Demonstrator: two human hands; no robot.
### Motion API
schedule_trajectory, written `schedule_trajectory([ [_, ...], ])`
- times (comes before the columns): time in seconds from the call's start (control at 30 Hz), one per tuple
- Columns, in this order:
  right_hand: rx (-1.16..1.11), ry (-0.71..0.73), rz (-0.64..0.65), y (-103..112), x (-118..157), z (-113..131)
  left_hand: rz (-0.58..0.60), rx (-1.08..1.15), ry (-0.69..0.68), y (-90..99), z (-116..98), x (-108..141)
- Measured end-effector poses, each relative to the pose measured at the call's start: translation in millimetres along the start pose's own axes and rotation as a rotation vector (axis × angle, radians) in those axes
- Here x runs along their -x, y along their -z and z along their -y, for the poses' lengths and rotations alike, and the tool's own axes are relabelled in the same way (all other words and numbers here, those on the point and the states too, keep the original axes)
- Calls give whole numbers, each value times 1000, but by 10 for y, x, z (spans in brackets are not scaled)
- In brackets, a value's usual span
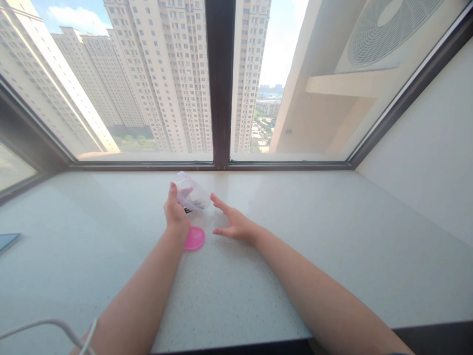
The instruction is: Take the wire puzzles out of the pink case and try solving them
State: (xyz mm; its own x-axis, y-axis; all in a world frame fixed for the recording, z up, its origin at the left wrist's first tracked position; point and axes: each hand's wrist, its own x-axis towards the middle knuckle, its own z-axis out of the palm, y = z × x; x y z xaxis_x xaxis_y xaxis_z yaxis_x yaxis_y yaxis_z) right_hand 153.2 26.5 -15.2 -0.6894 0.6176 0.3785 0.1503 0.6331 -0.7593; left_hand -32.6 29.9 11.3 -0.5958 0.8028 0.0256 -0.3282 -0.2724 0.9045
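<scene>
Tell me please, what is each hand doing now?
Left hand: closed around a translucent container, tilted.
Right hand: open, fingers spread, holding nothing.

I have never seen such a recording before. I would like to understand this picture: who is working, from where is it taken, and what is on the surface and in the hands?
There is no robot here: a person works with two bare hands. The one picture comes from a camera on the person's head, looking forward and down.

The left hand holds a tilted, see-through container; what is inside is too unclear to name. The right hand is open and empty, close beside it.

On the pale surface lie a round pink piece, perhaps a lid, next to the left wrist, and a flat bluish object at the left edge. Behind is a window with tall buildings outside.
</scene>
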Motion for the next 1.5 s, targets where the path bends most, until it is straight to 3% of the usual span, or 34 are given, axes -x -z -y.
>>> schedule_trajectory([
  [0.27, -39, -5, -24, 6, 14, 53, -21, -115, -41, 25, 9, -6],
  [0.57, -19, 38, -93, 35, 9, 137, -30, 28, -46, -63, -87, 81],
  [0.77, -33, 22, -119, 46, 11, 115, 272, 90, -67, -115, -172, 135],
  [0.87, -49, 15, -153, 68, 23, 102, 378, 30, -179, -109, -242, 211],
  [0.97, -33, 5, -194, 108, 39, 112, 486, -276, -369, -77, -305, 311],
  [1.13, 14, 64, -351, 193, 74, 168, 746, -919, -825, -64, -334, 436],
  [1.2, 27, 86, -393, 218, 85, 177, 844, -1058, -905, -73, -320, 447],
  [1.33, 8, 101, -367, 243, 97, 172, 926, -1138, -955, -76, -287, 436],
  [1.5, 25, 110, -268, 220, 94, 227, 924, -1045, -937, -70, -253, 437],
])
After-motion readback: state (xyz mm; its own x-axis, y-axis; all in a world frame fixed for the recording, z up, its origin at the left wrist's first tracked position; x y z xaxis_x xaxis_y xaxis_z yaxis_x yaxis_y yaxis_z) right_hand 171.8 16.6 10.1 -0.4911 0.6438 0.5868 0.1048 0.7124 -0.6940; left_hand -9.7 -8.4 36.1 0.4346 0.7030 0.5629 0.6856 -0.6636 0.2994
